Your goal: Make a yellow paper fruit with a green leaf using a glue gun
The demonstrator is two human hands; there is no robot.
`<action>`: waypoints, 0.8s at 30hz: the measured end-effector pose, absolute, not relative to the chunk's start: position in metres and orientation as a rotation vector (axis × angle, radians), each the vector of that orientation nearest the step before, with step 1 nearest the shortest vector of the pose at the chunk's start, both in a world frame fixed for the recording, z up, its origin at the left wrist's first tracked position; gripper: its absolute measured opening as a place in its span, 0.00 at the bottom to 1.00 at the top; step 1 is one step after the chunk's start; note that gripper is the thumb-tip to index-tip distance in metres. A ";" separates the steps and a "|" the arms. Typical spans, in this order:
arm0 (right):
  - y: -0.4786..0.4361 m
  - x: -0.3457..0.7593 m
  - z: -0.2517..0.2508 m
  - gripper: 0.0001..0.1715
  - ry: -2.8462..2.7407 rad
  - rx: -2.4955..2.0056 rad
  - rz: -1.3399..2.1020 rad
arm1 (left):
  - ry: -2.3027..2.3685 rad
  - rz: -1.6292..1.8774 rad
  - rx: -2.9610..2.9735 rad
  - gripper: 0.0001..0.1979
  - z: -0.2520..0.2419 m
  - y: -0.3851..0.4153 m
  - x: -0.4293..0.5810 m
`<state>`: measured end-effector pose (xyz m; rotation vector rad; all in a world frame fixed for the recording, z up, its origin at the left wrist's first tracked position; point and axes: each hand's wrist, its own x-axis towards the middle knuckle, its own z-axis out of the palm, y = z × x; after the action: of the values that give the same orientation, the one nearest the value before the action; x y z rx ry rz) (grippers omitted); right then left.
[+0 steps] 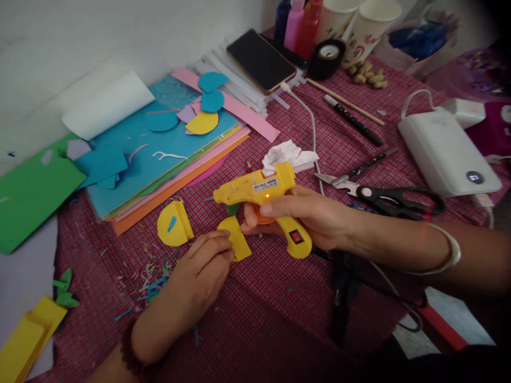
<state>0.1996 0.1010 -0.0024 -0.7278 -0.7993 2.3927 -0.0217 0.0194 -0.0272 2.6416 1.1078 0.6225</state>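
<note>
Fingers (right) around glue gun

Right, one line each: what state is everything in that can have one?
Glue gun: in right hand, indicator lit
Yellow piece: under left hand
Phone: screen dark, cable plugged in
Power bank: cable plugged in
Scissors: lying down, opening unclear
White paper: crumpled
White sheet: curled
Paper cups: upright
Bottles: upright
Coloured sheets: stacked

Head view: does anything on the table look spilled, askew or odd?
Yes, mild clutter: loose coloured scraps are strewn over the checked cloth beside the left hand, unlike the stacked sheets. Crumpled white paper or tissue lies beyond the glue gun in the right hand. Nothing looks clearly damaged.
</note>
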 end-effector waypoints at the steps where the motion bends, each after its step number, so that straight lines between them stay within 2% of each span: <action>1: 0.101 0.200 -0.002 0.04 -0.792 -0.730 2.393 | 1.102 0.615 2.646 0.07 -0.027 0.019 -0.022; 24: 0.095 0.198 -0.011 0.06 -0.857 -0.583 2.453 | 0.990 0.525 2.759 0.12 -0.020 0.017 -0.022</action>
<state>0.1979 0.0947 -0.0112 -0.5826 -0.8571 2.4533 -0.0217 0.0169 -0.0201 2.7589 0.9904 0.5245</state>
